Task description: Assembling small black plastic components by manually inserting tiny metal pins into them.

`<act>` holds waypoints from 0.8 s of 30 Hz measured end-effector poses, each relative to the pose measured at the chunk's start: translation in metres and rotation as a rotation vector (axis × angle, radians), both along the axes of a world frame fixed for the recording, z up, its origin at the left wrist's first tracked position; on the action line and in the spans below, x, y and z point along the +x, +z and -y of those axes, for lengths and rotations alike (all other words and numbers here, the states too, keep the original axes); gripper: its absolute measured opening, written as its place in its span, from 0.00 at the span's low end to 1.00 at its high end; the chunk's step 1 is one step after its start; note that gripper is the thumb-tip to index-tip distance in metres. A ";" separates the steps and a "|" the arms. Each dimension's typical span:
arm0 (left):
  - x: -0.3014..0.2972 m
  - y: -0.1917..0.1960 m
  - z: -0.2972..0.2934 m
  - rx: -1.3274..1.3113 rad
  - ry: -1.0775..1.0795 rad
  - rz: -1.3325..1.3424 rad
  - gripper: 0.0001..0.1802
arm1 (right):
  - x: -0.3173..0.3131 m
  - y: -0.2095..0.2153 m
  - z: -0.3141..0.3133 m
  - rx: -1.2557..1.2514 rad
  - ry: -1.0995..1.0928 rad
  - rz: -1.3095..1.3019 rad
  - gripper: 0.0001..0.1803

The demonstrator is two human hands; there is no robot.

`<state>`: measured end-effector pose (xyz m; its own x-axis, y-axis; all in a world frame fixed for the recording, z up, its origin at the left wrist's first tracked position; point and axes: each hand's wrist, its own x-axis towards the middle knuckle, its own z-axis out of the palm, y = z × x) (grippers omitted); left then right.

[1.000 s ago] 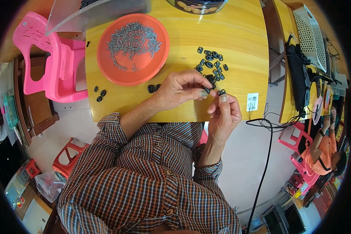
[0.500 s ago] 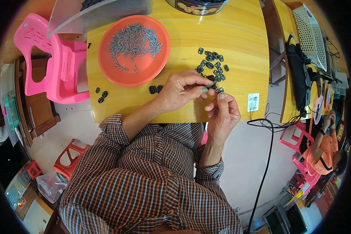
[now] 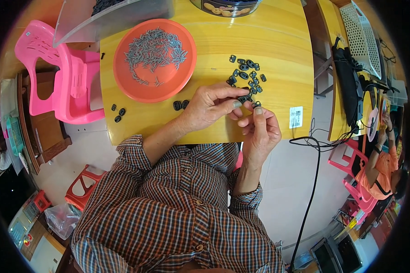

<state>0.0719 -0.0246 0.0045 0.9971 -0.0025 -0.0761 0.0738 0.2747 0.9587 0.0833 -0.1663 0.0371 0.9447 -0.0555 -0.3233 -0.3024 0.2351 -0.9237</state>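
My left hand [image 3: 208,107] reaches over the table edge and pinches a small black two-hole plastic piece [image 3: 243,98] between thumb and forefinger. Just beside it, my right hand [image 3: 262,132] has another small black plastic piece [image 3: 256,104] at its thumb and fingertip. The two pieces are close together; whether they touch is hard to see. Beyond my fingers lies a loose group of similar black pieces [image 3: 244,67]. Left of my left wrist sit two more black pieces [image 3: 177,105]. An orange bowl [image 3: 155,88] holds many small grey screw-like pins [image 3: 155,48].
Several black pieces [image 3: 121,111] lie at the yellow table's [image 3: 278,41] left edge. A translucent bin [image 3: 136,20] and a round dark tin [image 3: 228,9] stand at the far side. A pink chair [image 3: 84,86] is at left, a black cable [image 3: 312,191] at right. Another person [image 3: 380,168] sits far right.
The pieces at my fingertips show slightly more, with the left one turned a little. Both hands stay in nearly the same place. The person at far right has shifted their arms.
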 end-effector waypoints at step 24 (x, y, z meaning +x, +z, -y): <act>-0.001 0.000 -0.007 -0.177 -0.054 -0.060 0.16 | -0.003 0.001 0.000 0.046 0.063 -0.015 0.07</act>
<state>0.0712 -0.0177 0.0046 0.9889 -0.0739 -0.1286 0.1480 0.4324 0.8895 0.0805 -0.1659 0.0384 0.9407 0.0189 -0.3388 -0.3320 0.2578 -0.9074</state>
